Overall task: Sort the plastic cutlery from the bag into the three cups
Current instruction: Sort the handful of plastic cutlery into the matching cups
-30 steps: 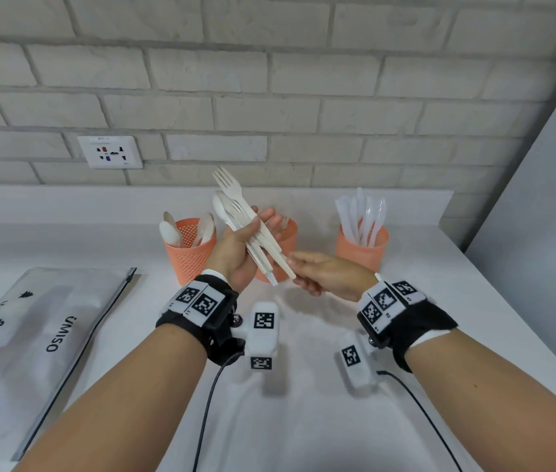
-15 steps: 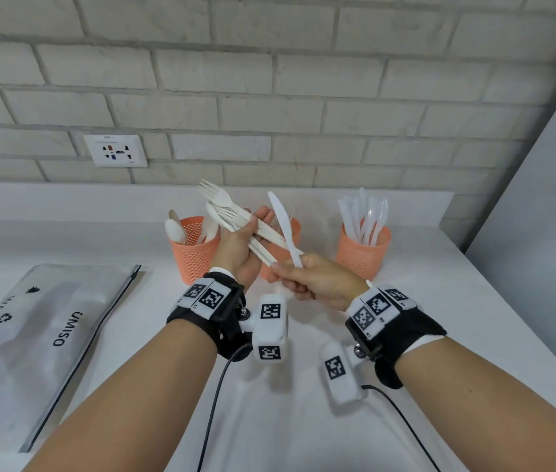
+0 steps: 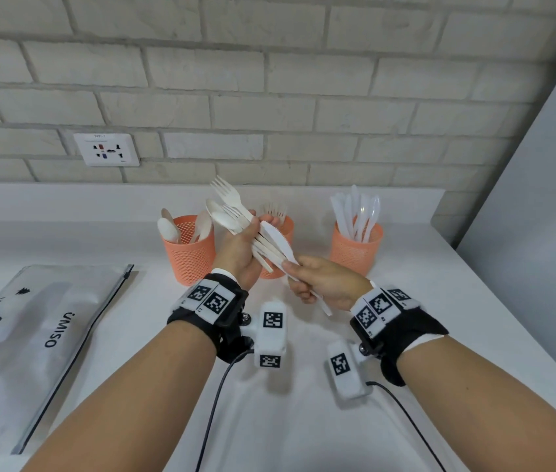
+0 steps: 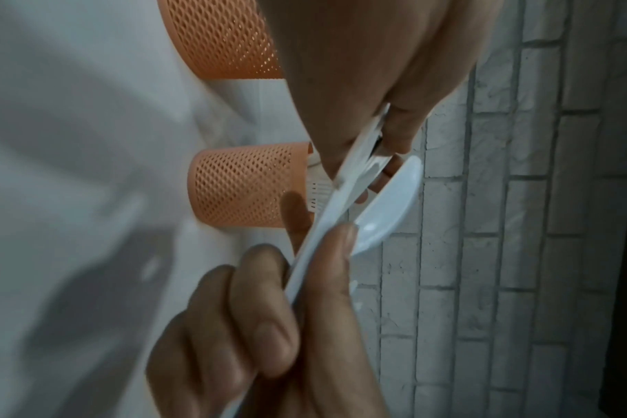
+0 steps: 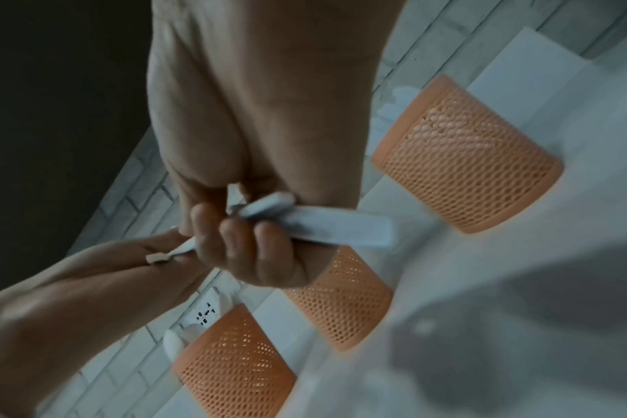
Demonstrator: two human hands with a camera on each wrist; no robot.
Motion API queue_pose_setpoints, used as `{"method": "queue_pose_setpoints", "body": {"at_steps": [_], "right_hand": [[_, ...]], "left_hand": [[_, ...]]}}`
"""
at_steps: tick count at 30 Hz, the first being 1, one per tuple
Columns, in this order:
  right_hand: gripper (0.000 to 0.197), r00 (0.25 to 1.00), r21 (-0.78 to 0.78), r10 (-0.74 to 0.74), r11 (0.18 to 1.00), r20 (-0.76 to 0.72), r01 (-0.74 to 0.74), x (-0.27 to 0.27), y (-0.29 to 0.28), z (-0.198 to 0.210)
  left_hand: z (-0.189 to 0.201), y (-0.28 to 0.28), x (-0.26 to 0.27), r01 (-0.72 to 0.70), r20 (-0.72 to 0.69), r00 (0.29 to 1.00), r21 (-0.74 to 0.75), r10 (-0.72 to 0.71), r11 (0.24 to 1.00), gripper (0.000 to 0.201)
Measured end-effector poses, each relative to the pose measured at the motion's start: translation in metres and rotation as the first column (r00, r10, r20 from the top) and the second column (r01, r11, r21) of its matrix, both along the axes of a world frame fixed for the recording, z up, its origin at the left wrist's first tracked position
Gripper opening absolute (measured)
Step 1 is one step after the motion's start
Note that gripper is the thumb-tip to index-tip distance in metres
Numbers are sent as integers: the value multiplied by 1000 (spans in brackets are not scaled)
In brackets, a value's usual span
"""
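Observation:
My left hand grips a bundle of white cutlery, forks and a spoon fanning up to the left. My right hand holds a white knife by its handle; the serrated blade slants up-left across the bundle. In the right wrist view the fingers curl round the knife handle. Three orange mesh cups stand behind: the left cup holds spoons, the middle cup forks, the right cup knives. The grey zip bag lies flat at the left.
A white counter runs to a raised ledge and a brick wall with a socket. A grey panel closes off the right side. Cables trail from both wrist cameras over the counter.
My right hand pulled the knife out of the bundle, held it upright, and has now tipped it to the left so that the blade lies across the bundle. The left hand keeps its grip.

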State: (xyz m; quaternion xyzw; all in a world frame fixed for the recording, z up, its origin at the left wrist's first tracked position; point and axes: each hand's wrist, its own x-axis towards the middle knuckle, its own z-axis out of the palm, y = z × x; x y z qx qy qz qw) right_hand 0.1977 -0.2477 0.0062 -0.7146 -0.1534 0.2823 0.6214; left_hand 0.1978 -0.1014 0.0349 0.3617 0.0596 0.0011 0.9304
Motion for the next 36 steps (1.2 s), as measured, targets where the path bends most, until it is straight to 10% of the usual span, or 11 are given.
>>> {"method": "queue_pose_setpoints", "body": {"at_steps": [8,13,18,24,27,32,36], "right_hand": [[17,984,-266,170,948,-48,-176,-1,-63,-3],[22,980,-461,69,887,185,25,12,-74,20],[18,916,-802,385,580,114,-144,33,-70,61],[20,980,-193,24,981,196,15,41,-60,48],[21,878,111,-355,935,320,337,54,-48,46],[17,470,436,-705,703,532,562,73,-55,67],[11,480,266,-679,692,555,671,87,-67,42]], "left_hand": [[-2,12,16,-100,-61,994,-109,94,989,14],[4,6,17,-126,-100,988,-112,115,986,14],[2,6,21,-149,-84,987,-106,140,983,18],[-11,14,27,-125,-107,988,-119,112,985,18],[-17,4,23,14,-74,997,37,-11,999,19],[-21,-11,9,267,56,956,241,-288,933,19],[-26,-13,6,374,49,913,292,-404,880,20]]}}
